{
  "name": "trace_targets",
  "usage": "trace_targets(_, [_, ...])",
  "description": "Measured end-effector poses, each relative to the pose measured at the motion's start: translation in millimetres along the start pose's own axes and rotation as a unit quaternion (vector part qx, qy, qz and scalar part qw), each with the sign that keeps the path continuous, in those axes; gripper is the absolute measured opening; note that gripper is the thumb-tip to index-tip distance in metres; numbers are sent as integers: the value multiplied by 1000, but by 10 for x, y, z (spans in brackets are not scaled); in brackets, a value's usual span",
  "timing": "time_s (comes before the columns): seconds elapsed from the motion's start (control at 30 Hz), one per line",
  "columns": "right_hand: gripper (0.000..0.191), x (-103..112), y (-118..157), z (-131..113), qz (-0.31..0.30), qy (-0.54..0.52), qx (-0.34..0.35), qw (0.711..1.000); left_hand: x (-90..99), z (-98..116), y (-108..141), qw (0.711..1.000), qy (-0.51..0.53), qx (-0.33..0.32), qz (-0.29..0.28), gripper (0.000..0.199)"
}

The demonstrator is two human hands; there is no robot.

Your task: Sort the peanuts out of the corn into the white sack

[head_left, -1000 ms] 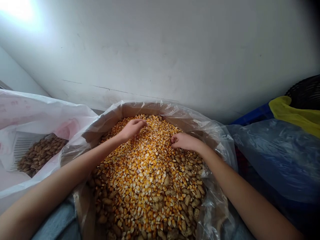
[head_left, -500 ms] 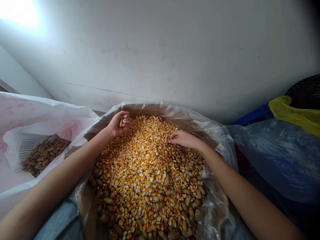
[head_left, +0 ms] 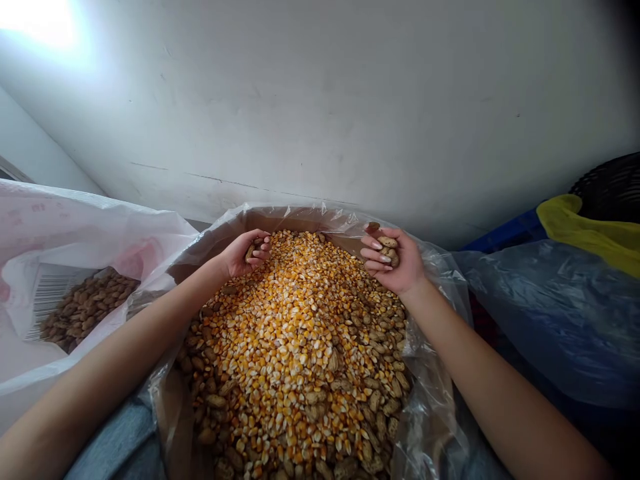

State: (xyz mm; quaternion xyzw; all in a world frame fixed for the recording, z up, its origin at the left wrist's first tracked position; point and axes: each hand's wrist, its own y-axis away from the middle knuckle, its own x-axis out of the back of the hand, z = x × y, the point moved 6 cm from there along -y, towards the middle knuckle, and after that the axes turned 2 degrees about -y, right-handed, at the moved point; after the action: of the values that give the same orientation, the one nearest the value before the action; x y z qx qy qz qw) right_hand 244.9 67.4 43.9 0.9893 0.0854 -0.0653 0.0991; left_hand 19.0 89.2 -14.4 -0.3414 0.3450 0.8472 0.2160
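Corn kernels [head_left: 295, 320] are heaped in a box [head_left: 260, 220] lined with a clear plastic bag [head_left: 435, 400]. Unshelled peanuts [head_left: 383, 423] lie among them, mostly along the right side and the front. My left hand [head_left: 247, 255] is curled above the back left of the heap, with a peanut [head_left: 250, 251] showing between fingers and palm. At the back right, my right hand [head_left: 395, 260] is turned palm up. Its fingers are bent around several peanuts [head_left: 389, 251], and a darker piece shows at the fingertips.
To the left, a white and pink sack [head_left: 90, 213] holds brown nuts or seeds [head_left: 90, 307]. On the right lie a translucent plastic bag [head_left: 555, 313], a yellow mesh [head_left: 595, 227], a blue crate [head_left: 505, 233] and a dark basket [head_left: 610, 187]. A pale wall [head_left: 320, 107] rises behind.
My right hand has lifted off the corn, moved right and turned palm up, showing the peanuts in it. My left hand has shifted slightly right, still curled around its peanut.
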Motion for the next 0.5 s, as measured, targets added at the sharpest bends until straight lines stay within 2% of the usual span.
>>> trace_targets(0.1, [18,76,-4,-10,41,25,12,999,37,-4,-13,999,-30,-2,14,16])
trace_targets(0.17, [18,84,-12,-4,38,11,15,999,71,5,-19,997,-72,-11,27,15])
trace_targets(0.23, [20,69,-20,2,27,-9,14,999,109,32,-16,987,-150,-26,47,9])
trace_targets(0.3, [23,52,-28,11,24,-5,8,1000,132,87,7,962,-261,-46,70,11])
trace_targets(0.37, [28,47,-40,37,30,24,-2,999,123,168,63,911,-396,-64,94,21])
trace_targets(0.4, [31,50,-47,62,34,45,-9,998,105,216,107,873,-469,-74,108,23])
trace_targets(0.43, [33,59,-55,96,36,72,-17,997,79,269,164,825,-544,-87,123,23])
trace_targets(0.5, [33,94,-69,186,38,164,-39,985,21,347,304,706,-683,-104,154,19])
